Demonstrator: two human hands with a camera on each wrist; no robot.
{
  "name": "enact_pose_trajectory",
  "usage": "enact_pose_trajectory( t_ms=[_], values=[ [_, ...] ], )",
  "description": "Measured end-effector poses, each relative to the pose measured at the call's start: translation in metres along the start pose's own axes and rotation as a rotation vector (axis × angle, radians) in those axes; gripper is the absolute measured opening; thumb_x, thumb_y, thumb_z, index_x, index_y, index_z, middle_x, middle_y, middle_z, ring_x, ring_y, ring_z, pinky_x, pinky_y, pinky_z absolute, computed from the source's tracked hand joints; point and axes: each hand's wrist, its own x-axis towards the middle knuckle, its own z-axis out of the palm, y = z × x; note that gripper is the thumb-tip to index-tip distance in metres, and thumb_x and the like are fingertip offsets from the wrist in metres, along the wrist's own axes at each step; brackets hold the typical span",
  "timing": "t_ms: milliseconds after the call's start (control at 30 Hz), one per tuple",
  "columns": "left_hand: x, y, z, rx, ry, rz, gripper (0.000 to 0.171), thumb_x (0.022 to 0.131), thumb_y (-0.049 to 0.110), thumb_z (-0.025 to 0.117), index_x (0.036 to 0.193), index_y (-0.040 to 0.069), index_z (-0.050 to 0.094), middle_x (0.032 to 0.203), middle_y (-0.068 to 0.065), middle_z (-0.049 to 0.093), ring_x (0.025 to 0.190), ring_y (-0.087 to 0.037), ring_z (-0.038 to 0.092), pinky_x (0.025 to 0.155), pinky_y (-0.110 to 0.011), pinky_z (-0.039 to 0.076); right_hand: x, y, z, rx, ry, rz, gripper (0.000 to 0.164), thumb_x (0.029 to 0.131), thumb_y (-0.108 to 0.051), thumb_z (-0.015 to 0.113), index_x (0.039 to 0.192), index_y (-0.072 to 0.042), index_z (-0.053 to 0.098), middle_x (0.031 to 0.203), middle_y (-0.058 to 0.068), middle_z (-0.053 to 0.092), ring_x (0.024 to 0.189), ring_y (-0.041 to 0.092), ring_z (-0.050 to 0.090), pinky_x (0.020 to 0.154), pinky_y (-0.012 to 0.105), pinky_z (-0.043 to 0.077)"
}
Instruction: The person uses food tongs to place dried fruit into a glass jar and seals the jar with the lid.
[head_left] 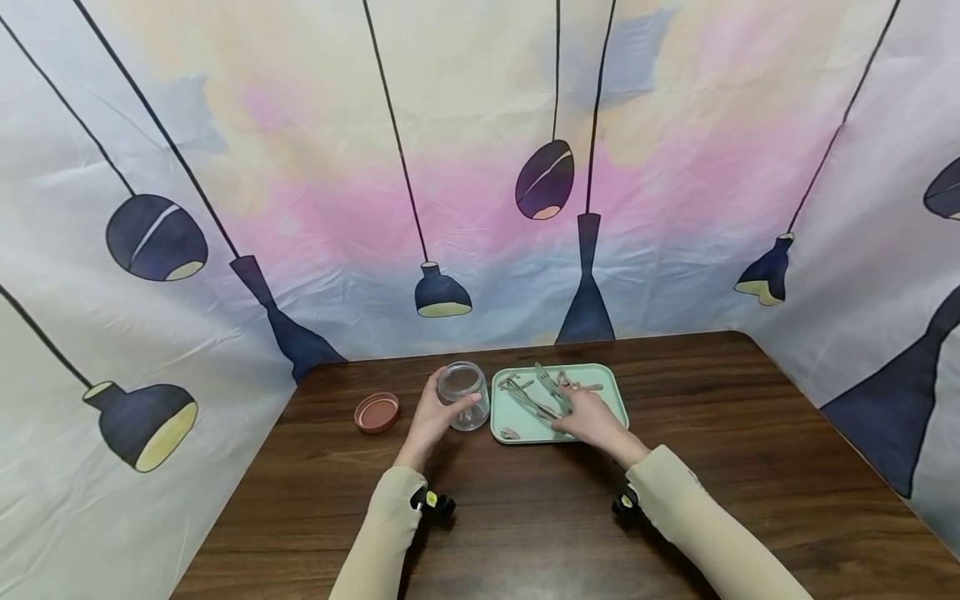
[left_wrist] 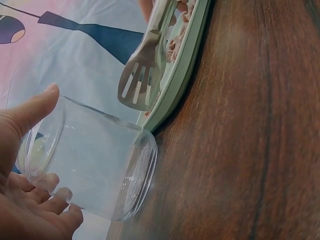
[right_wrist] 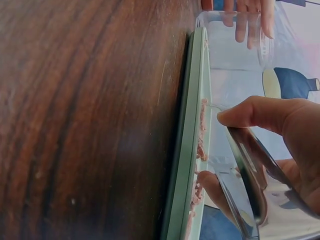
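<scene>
My left hand (head_left: 435,419) grips a clear glass jar (head_left: 471,410) from its left side, thumb across the front. The jar stands upright and lidless on the table, just left of a pale green tray (head_left: 517,433). In my right hand (head_left: 594,418) is a pair of metal tongs (head_left: 519,393), held over the tray with its two arms spread apart. A slotted tong end (left_wrist: 138,82) shows in the left wrist view, nothing visibly pinched in it. Pinkish-brown shredded pieces (head_left: 510,433) lie scattered on the tray; their kind is unclear.
A reddish-brown round lid (head_left: 377,412) lies on the wooden table (head_left: 510,517), left of the jar. Behind the table's back edge hangs a cloth (head_left: 480,183) printed with lamps. Each wrist carries a small black camera mount (head_left: 433,502).
</scene>
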Motion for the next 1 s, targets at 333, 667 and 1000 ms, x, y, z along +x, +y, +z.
enact_pose_trajectory(
  t_ms=[333, 667, 1000],
  values=[
    [0.016, -0.028, 0.002, -0.006, 0.002, -0.001, 0.096, 0.085, 0.029, 0.084, 0.158, 0.006, 0.025, 0.157, -0.023, 0.033, 0.141, -0.041, 0.035, 0.110, -0.062, 0.030, 0.000, 0.002, 0.001, -0.048, -0.026, -0.025, 0.061, 0.085, -0.011, 0.075, 0.141, 0.002, 0.057, 0.139, 0.023, 0.058, 0.102, 0.034, 0.066, 0.070, 0.038, 0.044],
    [0.013, -0.027, 0.000, -0.020, 0.002, 0.020, 0.098, 0.084, 0.035, 0.084, 0.158, 0.008, 0.027, 0.157, -0.019, 0.034, 0.142, -0.039, 0.034, 0.112, -0.061, 0.028, -0.012, 0.001, 0.002, -0.070, -0.031, -0.078, 0.054, 0.085, -0.008, 0.073, 0.138, -0.004, 0.062, 0.053, 0.005, 0.053, 0.042, 0.009, 0.030, 0.053, 0.028, 0.034],
    [0.013, -0.025, 0.002, -0.032, -0.014, 0.012, 0.095, 0.087, 0.028, 0.082, 0.159, 0.006, 0.024, 0.158, -0.022, 0.030, 0.144, -0.042, 0.030, 0.113, -0.062, 0.025, -0.017, -0.002, -0.005, -0.093, -0.061, -0.118, 0.048, 0.089, -0.008, 0.073, 0.136, -0.005, 0.064, 0.056, 0.000, 0.054, 0.042, 0.009, 0.031, 0.053, 0.028, 0.034]
  ],
)
